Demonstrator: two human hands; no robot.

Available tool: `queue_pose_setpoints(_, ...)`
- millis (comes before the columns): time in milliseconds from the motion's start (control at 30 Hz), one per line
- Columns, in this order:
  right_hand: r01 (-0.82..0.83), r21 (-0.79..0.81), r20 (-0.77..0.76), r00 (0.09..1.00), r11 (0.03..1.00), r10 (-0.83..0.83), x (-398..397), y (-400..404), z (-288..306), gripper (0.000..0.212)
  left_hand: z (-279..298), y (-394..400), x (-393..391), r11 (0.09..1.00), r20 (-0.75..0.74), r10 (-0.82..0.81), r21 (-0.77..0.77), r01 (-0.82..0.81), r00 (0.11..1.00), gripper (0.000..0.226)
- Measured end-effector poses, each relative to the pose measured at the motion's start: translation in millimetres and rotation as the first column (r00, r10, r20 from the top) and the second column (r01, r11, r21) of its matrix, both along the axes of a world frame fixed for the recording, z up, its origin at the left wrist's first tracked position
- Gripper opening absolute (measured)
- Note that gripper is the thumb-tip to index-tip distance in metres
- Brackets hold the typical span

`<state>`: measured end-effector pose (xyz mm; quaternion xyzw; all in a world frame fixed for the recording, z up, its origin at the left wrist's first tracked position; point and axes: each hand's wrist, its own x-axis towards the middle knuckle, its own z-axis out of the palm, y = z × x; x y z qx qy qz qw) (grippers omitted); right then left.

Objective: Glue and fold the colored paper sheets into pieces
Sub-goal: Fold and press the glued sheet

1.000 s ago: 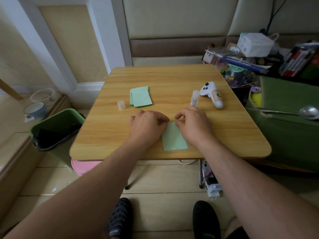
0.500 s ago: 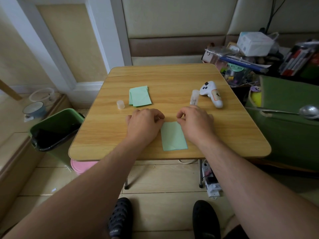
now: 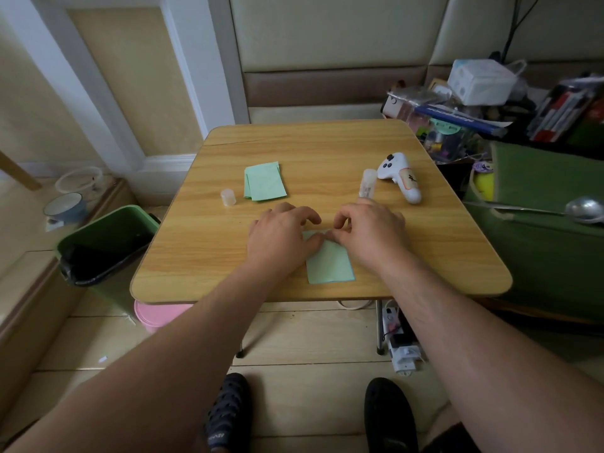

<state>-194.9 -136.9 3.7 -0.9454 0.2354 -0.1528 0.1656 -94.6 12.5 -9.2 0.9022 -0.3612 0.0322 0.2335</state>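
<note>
Both hands are now pinching the green paper sheet (image 3: 330,263) — far corner lifting.
Left hand (image 3: 281,238) and right hand (image 3: 372,233) are working on the wooden table (image 3: 425,256) — green bin (image 3: 108,237) beside.

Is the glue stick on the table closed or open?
Open: the glue stick lies uncapped; its cap stands apart, left of the green sheets.

head view: one camera on the person's head | looks forward and down | close over the small wooden table (image 3: 425,256) | floor shows below
</note>
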Motion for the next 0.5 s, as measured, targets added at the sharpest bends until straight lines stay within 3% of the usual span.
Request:
queue_pose_setpoints(233, -0.08, 0.07, -0.073, 0.994, 0.994, 0.085, -19, 1, 5, 0.039, 6, 21, 9, 0.984, -0.14, -0.173, 0.007, 0.176, 0.975, 0.064)
queue_pose_setpoints(500, -0.157, 0.087, -0.132, 0.977, 0.984, 0.168, -38, 8, 10, 0.044, 8, 33, 0, 0.963, -0.173, -0.235, 0.09, 0.253, 0.956, 0.092)
